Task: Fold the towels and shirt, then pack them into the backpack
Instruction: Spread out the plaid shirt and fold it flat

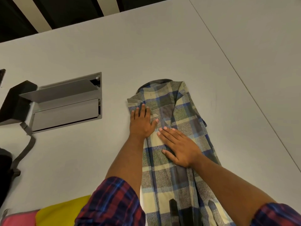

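Observation:
A blue, cream and grey plaid shirt (177, 111) lies lengthwise on the grey table (146, 54), its sides folded in to a narrow strip, collar at the far end. My left hand (142, 122) presses flat on the shirt's left edge near the shoulder, fingers straight. Just below it, my right hand (179, 146) lies flat on the middle of the shirt, fingers spread and pointing left. A yellow towel (63, 212) and a pink towel (19, 219) sit at the bottom left. A black backpack (6, 168) shows at the left edge, mostly out of frame.
A metal cable hatch (68, 101) with an open flap is set into the table left of the shirt. A black box (14, 103) sits at its left end, and a grey strap (26, 149) runs down to the backpack. A seam in the tabletop (244, 84) runs diagonally on the right.

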The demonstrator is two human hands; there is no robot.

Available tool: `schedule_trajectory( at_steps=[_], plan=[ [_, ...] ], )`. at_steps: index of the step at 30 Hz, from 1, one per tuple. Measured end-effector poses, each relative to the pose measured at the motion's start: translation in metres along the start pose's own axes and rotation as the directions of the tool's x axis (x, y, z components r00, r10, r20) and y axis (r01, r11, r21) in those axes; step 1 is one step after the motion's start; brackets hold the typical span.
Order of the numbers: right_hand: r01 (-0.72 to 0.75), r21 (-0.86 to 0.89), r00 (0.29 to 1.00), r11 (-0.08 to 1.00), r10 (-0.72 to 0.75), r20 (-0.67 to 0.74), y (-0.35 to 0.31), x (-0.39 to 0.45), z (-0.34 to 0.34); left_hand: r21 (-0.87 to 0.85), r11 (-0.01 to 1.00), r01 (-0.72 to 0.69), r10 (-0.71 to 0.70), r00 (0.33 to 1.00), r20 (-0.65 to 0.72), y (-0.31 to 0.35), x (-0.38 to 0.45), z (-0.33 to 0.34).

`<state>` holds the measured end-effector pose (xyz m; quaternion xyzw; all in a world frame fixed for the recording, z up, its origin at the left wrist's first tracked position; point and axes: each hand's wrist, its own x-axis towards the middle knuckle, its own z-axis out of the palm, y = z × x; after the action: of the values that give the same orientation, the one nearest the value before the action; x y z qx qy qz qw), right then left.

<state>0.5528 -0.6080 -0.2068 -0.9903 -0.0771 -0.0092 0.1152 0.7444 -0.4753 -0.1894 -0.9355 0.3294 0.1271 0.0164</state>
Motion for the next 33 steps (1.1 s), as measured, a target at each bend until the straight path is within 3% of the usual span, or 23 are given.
schedule_trajectory(
  at_steps=[3,8,11,13,20,27,33],
  plan=[
    [0.003,0.006,1.0,1.0,-0.003,0.003,0.0,0.0,0.001,0.007,0.999,0.038,-0.038,0.999,-0.006,0.008,-0.003,-0.005],
    [-0.005,0.036,1.0,0.999,0.005,0.011,-0.003,-0.001,-0.002,-0.226,0.974,0.003,-0.069,0.956,-0.284,0.059,-0.072,0.001],
    [0.013,0.099,0.998,0.995,-0.019,0.057,-0.002,-0.003,-0.006,-0.396,0.918,-0.005,-0.107,0.96,-0.259,0.099,-0.135,0.024],
    [0.037,0.053,0.995,0.998,-0.041,0.095,0.002,-0.003,-0.008,-0.455,0.89,0.014,-0.124,0.969,-0.212,0.12,-0.175,0.044],
    [0.024,0.007,0.992,1.0,-0.025,0.123,-0.004,-0.069,-0.009,-0.325,0.946,0.011,-0.05,0.992,-0.112,0.119,-0.254,0.077],
    [0.298,0.003,0.924,0.955,-0.289,0.25,0.004,-0.173,-0.025,-0.13,0.99,-0.054,0.055,0.998,0.007,0.114,-0.296,0.084],
    [0.336,0.019,0.893,0.942,-0.325,0.312,0.001,-0.232,-0.029,-0.047,0.989,-0.139,0.144,0.98,0.135,0.113,-0.331,0.085]
  ],
)
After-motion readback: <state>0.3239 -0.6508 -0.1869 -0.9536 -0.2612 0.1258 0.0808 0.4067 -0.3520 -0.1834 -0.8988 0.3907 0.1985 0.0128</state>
